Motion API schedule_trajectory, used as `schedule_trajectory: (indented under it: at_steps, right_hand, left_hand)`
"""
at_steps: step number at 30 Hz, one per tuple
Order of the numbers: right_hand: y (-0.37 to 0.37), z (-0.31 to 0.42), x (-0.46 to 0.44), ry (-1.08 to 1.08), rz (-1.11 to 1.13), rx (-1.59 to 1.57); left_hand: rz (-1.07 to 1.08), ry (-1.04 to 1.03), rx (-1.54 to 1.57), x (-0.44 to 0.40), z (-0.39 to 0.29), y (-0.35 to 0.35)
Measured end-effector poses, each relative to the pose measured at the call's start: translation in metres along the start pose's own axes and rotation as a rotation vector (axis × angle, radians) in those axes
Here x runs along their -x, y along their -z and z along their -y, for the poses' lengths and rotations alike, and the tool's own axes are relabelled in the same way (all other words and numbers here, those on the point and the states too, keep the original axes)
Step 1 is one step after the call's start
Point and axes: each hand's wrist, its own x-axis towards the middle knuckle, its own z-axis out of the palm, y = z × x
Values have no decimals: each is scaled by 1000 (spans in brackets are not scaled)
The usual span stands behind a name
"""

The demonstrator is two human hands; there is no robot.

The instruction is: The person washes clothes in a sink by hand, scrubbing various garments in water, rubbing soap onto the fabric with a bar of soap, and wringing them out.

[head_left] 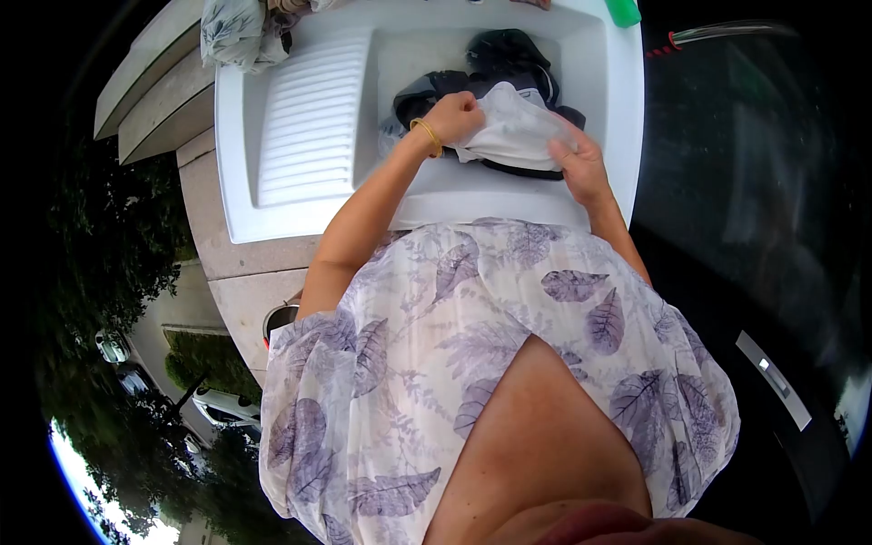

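A white cloth garment [515, 130] is stretched between my two hands over the basin of a white laundry sink [595, 68]. My left hand [457, 118], with a yellow bracelet at the wrist, is closed in a fist on the garment's left side. On its right side, my right hand [581, 163] grips the cloth between thumb and fingers. Beneath and behind it lie dark wet clothes [511, 56] in the basin. The exact kind of the white garment cannot be made out.
Left of the basin is the sink's ribbed washboard [313, 118]. A plastic bag [234, 34] rests at the upper left corner. A green object [624, 12] sits at the upper right rim. A bucket [280, 318] stands on the floor at left.
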Motion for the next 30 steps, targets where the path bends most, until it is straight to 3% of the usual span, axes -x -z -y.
schedule_trajectory:
  at_steps: [2, 5, 8, 9, 12, 16, 17, 21, 25, 27, 30]
  right_hand:
    - [-2, 6, 1, -6, 60, 52]
    - [-1, 9, -1, -16, 90, 64]
    - [2, 10, -5, -19, 97, 12]
    - [3, 10, -6, -31, 109, -16]
    - [6, 8, -9, -16, 72, -120]
    - [16, 16, -22, -23, -119, -298]
    - [7, 30, -29, -32, -298, -282]
    - [15, 12, -62, 14, -446, 20]
    - [30, -32, -96, -10, -448, 725]
    - [37, -55, -99, -13, -487, 907]
    - [33, -53, -89, -37, -505, 837]
  left_hand:
    - [97, -114, -204, -8, 2, 7]
    - [86, -275, -183, -13, 1, 14]
    - [41, -454, 60, -14, 1, 18]
    - [192, -354, 210, -15, -4, 23]
    - [257, -200, 443, -26, -3, 27]
    - [172, -174, 830, -15, -2, 31]
    - [96, -162, 874, -9, -2, 35]
    - [-70, -76, 812, 23, -21, 25]
    - [-248, 92, 881, 7, 12, 10]
    - [-143, 171, 912, 10, 17, 8]
    - [54, 265, 981, 13, 21, 13]
